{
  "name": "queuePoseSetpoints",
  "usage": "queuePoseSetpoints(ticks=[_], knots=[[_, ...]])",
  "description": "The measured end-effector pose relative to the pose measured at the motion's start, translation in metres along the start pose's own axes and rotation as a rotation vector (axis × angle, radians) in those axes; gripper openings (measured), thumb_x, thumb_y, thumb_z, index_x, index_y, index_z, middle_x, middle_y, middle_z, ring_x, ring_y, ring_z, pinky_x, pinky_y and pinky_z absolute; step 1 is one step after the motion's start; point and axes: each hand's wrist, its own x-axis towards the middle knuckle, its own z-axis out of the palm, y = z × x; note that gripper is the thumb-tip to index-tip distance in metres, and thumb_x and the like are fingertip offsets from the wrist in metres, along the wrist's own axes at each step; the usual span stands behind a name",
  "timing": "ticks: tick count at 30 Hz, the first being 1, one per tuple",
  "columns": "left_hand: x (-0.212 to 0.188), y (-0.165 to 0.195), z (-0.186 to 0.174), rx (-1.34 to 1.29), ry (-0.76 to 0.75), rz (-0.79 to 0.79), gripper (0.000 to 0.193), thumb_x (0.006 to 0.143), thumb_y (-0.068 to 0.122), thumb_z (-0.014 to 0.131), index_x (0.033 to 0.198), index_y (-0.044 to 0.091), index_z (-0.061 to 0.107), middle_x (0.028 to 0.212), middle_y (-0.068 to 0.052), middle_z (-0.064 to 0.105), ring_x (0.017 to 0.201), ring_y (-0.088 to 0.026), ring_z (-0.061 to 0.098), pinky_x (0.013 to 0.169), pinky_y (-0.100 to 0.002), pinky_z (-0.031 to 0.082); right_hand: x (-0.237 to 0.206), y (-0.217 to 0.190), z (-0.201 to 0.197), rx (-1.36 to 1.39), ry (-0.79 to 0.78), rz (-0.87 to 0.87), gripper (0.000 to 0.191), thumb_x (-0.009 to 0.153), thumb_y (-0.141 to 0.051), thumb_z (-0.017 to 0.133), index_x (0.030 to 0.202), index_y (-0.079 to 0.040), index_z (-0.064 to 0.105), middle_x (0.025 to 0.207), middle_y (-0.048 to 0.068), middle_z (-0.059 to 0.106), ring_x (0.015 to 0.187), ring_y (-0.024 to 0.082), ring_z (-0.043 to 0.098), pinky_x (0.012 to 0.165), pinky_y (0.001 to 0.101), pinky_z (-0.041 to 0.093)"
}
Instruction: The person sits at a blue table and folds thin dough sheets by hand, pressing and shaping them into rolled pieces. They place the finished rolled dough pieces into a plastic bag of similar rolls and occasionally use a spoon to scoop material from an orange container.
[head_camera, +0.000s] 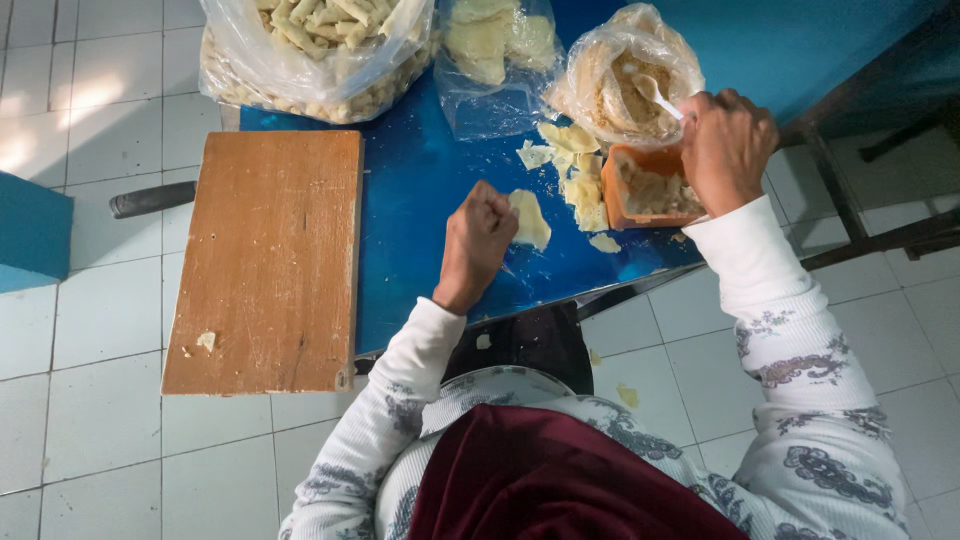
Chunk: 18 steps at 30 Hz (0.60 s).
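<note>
Pale dough sheet (529, 219): one piece, lay flat on the blue tabletop (420, 200), touching the knuckles of the left hand (478, 243). Left hand: closed in a fist, resting on the tabletop beside the sheet; whether it pinched the sheet's edge could not be told.

White plastic spoon (660, 97): gripped in the closed right hand (726, 148), bowl end pointing up and left toward a clear bag of brownish crumbly filling (620, 80).

Orange container (650, 188): stood just under the right hand, near the right edge of the tabletop, holding pale crumbly filling.

Stack of loose dough sheets (578, 172): lay between the single sheet and the orange container, touching the container's left side.

Clear bag of flat dough sheets (490, 50): at the far edge, centre.

Large clear bag of rolled pale sticks (315, 50): at the far left of the tabletop.

Wooden board (270, 260): lay left of the left hand, overhanging the tabletop's left edge, a small scrap on its near corner.

White tiled floor (80, 330): surrounded the tabletop.

Sleeves: white with grey pattern, on both arms.
</note>
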Motion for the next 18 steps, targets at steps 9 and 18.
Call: queuePoseSetpoints(ticks=[9,18], knots=[[-0.042,-0.004,-0.030,0.457,0.103,0.021,0.015,0.086,-0.005,0.064,0.085,0.001,0.050,0.077,-0.016,0.060,0.069,-0.030,0.064,0.062,-0.039,0.051,-0.005,0.008,-0.004,0.332,-0.128,0.028,0.008,0.099,-0.004,0.071,0.104,-0.005,0.077,0.095,0.015,0.075,0.083,0.035,0.070,0.076,0.0431,0.054],[-0.056,0.009,-0.042,0.632,0.111,0.025,0.021,0.087,-0.006,0.065,0.093,0.003,0.047,0.081,-0.016,0.058,0.067,-0.036,0.061,0.056,-0.046,0.046,-0.005,0.038,0.009,0.764,-0.268,0.319,0.017,0.101,-0.003,0.067,0.115,-0.002,0.076,0.096,0.010,0.077,0.079,0.011,0.069,0.071,0.0259,0.052]])
